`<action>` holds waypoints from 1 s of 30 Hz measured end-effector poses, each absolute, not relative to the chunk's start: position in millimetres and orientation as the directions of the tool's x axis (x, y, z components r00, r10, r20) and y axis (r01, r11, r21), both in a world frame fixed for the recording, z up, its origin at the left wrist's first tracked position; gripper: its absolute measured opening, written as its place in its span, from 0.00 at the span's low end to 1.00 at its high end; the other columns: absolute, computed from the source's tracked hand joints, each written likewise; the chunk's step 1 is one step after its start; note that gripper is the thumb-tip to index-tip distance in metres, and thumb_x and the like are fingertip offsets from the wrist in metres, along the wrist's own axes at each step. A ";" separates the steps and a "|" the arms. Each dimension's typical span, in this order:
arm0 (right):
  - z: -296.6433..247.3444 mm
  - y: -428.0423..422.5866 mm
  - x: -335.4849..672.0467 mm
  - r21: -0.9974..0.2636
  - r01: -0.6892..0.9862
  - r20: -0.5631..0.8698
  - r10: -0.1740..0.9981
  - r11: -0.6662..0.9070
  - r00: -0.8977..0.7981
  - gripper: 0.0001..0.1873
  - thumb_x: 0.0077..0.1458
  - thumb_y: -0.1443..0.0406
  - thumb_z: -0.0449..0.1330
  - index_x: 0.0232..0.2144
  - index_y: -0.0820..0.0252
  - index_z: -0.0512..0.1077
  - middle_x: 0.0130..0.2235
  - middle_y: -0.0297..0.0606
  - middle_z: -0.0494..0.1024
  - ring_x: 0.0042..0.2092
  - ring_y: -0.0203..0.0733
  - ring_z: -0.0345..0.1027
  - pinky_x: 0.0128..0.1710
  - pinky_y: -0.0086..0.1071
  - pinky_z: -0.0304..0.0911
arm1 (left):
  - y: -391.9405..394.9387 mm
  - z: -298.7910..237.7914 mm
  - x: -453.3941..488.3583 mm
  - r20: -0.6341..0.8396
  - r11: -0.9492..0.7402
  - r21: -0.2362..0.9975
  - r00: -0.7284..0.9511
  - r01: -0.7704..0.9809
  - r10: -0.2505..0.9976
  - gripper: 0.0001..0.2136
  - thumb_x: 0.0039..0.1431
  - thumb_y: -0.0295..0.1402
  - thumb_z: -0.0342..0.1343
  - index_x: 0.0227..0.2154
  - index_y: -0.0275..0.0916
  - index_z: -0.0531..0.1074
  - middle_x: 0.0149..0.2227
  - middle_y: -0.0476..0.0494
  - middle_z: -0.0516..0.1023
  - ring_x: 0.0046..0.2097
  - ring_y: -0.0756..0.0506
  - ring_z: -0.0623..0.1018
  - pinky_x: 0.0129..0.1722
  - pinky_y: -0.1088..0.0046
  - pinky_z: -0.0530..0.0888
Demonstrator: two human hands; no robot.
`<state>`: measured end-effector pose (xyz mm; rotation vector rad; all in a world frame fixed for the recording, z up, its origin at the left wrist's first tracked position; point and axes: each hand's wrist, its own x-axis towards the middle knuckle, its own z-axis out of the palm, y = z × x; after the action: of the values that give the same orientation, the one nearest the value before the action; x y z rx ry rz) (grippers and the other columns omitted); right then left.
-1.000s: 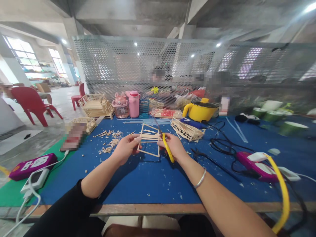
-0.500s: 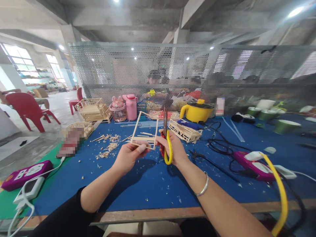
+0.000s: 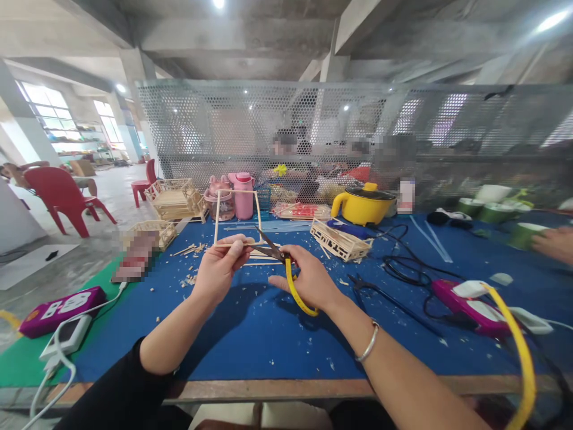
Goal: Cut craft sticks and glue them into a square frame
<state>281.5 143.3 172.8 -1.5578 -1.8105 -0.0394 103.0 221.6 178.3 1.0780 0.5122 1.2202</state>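
Observation:
My left hand (image 3: 222,263) pinches the near edge of a thin rectangular wooden stick frame (image 3: 216,216), which stands tilted up above the table. In my right hand (image 3: 308,278) is a pair of scissors (image 3: 290,285) with yellow handles. Their dark blades are parted and point left, reaching the frame's lower right corner beside my left fingertips. Whether the blades touch the wood I cannot tell. Behind the scissors, loose wooden sticks (image 3: 267,261) lie on the blue table mat (image 3: 250,340).
Slatted wooden pieces stand left (image 3: 179,202) and right (image 3: 342,240). Pliers (image 3: 394,304), cables and a purple power strip (image 3: 465,307) lie to the right. A yellow pot (image 3: 367,204) and pink bottle (image 3: 243,197) stand behind. Another person's hand (image 3: 555,245) is at far right.
The stick frame has moved left and tipped up. The scissors have swung from pointing away to pointing left, with blades now parted at the frame. Another person's hand has appeared at far right.

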 end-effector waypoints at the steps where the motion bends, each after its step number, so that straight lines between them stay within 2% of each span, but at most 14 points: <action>1: 172.9 143.3 282.0 -0.392 0.883 0.555 0.832 0.260 0.002 0.27 0.43 0.53 0.64 0.44 0.55 0.65 0.40 0.38 0.71 0.40 0.42 0.64 0.41 0.34 0.60 | 221.3 178.1 103.0 0.217 -0.039 0.876 0.319 -0.482 0.923 0.15 0.43 0.38 0.64 0.34 0.37 0.73 0.36 0.46 0.79 0.35 0.52 0.78 0.36 0.79 0.74; 6: 174.0 144.0 289.4 -0.239 0.945 0.639 0.769 0.224 -0.020 0.20 0.47 0.58 0.61 0.43 0.58 0.68 0.37 0.40 0.71 0.40 0.44 0.65 0.40 0.35 0.60 | 221.4 178.1 102.7 0.229 -0.049 0.872 0.318 -0.487 0.920 0.16 0.44 0.37 0.65 0.36 0.37 0.72 0.34 0.47 0.79 0.34 0.52 0.78 0.35 0.79 0.74; 10: 174.2 145.4 296.1 -0.179 0.961 0.681 0.731 0.209 -0.033 0.18 0.49 0.60 0.60 0.44 0.57 0.69 0.37 0.40 0.72 0.40 0.44 0.65 0.41 0.34 0.60 | 222.4 179.0 101.6 0.229 -0.034 0.866 0.335 -0.499 0.914 0.16 0.44 0.37 0.64 0.36 0.37 0.71 0.34 0.47 0.80 0.32 0.53 0.78 0.35 0.79 0.74; 24: 173.3 145.1 298.3 -0.155 0.958 0.717 0.694 0.240 -0.058 0.17 0.51 0.61 0.58 0.44 0.57 0.71 0.36 0.40 0.74 0.40 0.43 0.66 0.42 0.33 0.61 | 222.0 183.3 98.7 0.211 0.028 0.836 0.368 -0.548 0.906 0.14 0.45 0.34 0.64 0.36 0.37 0.70 0.32 0.49 0.79 0.29 0.56 0.76 0.31 0.83 0.74; 28: 172.1 146.0 300.0 -0.211 0.944 0.692 0.721 0.252 -0.038 0.18 0.49 0.60 0.60 0.44 0.56 0.72 0.36 0.39 0.74 0.39 0.41 0.66 0.41 0.32 0.61 | 224.9 184.8 96.3 0.212 0.048 0.836 0.402 -0.546 0.891 0.12 0.48 0.32 0.62 0.35 0.36 0.71 0.32 0.48 0.79 0.30 0.55 0.77 0.31 0.83 0.75; 30: 172.3 146.7 301.9 -0.270 0.929 0.649 0.761 0.251 -0.017 0.18 0.47 0.61 0.61 0.43 0.55 0.72 0.36 0.38 0.74 0.36 0.40 0.66 0.39 0.31 0.61 | 228.1 184.6 95.3 0.163 0.086 0.854 0.421 -0.513 0.892 0.09 0.50 0.29 0.60 0.35 0.36 0.71 0.32 0.47 0.78 0.30 0.54 0.78 0.31 0.83 0.75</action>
<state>301.9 146.7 172.3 -1.5472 -1.8117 -0.3006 95.3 228.1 184.6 1.0182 0.4590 1.1036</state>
